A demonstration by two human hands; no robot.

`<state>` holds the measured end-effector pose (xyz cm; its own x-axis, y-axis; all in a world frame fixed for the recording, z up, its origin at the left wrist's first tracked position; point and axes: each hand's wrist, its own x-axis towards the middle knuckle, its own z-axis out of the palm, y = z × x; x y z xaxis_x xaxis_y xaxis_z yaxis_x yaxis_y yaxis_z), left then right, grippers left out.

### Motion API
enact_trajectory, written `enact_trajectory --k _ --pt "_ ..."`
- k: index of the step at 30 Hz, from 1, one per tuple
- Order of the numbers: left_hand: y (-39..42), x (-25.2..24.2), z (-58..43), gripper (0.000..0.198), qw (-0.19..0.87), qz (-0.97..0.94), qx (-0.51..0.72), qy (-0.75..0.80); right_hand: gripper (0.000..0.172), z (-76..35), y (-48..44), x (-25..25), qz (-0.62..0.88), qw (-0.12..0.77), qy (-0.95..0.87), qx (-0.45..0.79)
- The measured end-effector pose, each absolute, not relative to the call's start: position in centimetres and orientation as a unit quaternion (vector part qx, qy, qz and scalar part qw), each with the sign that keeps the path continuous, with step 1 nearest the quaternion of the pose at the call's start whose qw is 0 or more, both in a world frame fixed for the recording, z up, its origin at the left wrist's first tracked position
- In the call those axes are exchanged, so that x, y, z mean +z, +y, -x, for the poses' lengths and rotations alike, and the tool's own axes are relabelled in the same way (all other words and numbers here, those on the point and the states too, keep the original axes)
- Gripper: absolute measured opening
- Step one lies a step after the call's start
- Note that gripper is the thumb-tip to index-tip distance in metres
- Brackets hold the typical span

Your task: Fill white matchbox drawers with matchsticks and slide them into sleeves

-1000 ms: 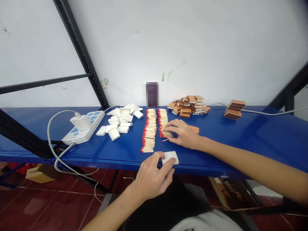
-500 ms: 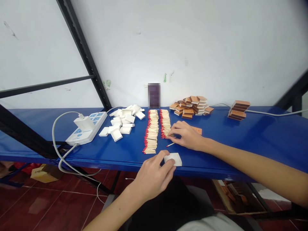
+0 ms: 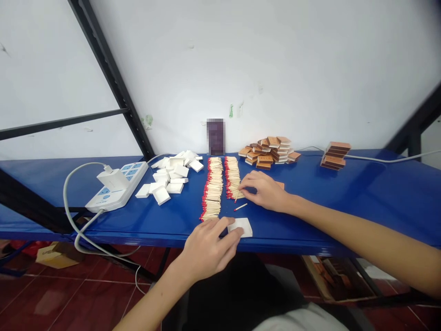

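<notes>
My left hand (image 3: pixel 212 243) is closed on a white matchbox tray (image 3: pixel 245 226) at the front edge of the blue shelf, its fingers gripping the tray's near side. Just beyond, my right hand (image 3: pixel 263 191) pinches a match, whose red head points down toward me, at the near end of the right row of matches (image 3: pixel 233 172). A loose match (image 3: pixel 240 207) lies between that row and the tray. The longer left row of matches (image 3: pixel 212 188) runs alongside, red heads to the left. Partly hidden behind my right hand is an orange matchbox sleeve (image 3: pixel 280 185).
White trays (image 3: pixel 161 195) are heaped on the left, near a power strip (image 3: pixel 119 197) with a plugged-in charger and cable. Brown matchboxes (image 3: pixel 264 161) are piled at the back right, with a smaller stack (image 3: pixel 336 156) farther right. A pixelated dark object (image 3: pixel 216 137) stands against the wall.
The whole view has shifted slightly. My right fingertips have come up a little from the loose match's end, and a match now shows in their pinch. My left hand still holds the tray.
</notes>
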<state>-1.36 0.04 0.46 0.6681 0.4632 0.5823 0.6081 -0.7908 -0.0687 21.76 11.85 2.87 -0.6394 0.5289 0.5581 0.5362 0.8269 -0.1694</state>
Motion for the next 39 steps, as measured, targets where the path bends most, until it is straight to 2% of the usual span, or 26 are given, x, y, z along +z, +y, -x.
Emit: enact_trajectory --k 7,11,20,25,35,39 --pt "-0.2 0.1 1.2 0.029 0.143 0.896 -0.282 -0.311 0.018 -22.4 11.6 3.5 0.28 0.345 -0.895 0.034" --pt "-0.2 0.0 1.1 0.031 0.165 0.893 -0.28 -0.311 0.022 -22.6 10.6 4.0 0.222 0.312 -0.921 0.079" --pt "-0.1 -0.7 0.9 0.032 0.207 0.879 -0.303 -0.305 0.026 -22.6 10.7 4.4 0.235 0.224 -0.946 0.008" --pt "0.1 -1.0 0.9 0.033 0.214 0.877 -0.312 -0.295 0.024 -22.6 11.3 4.3 0.245 0.185 -0.949 -0.075" --pt "0.2 -0.8 0.8 0.03 0.219 0.875 -0.316 -0.294 0.017 -21.9 11.2 4.5 0.26 0.178 -0.949 -0.025" --pt "0.2 -0.9 0.8 0.031 0.223 0.875 -0.315 -0.294 0.013 -22.0 10.7 5.2 0.25 0.206 -0.946 0.025"
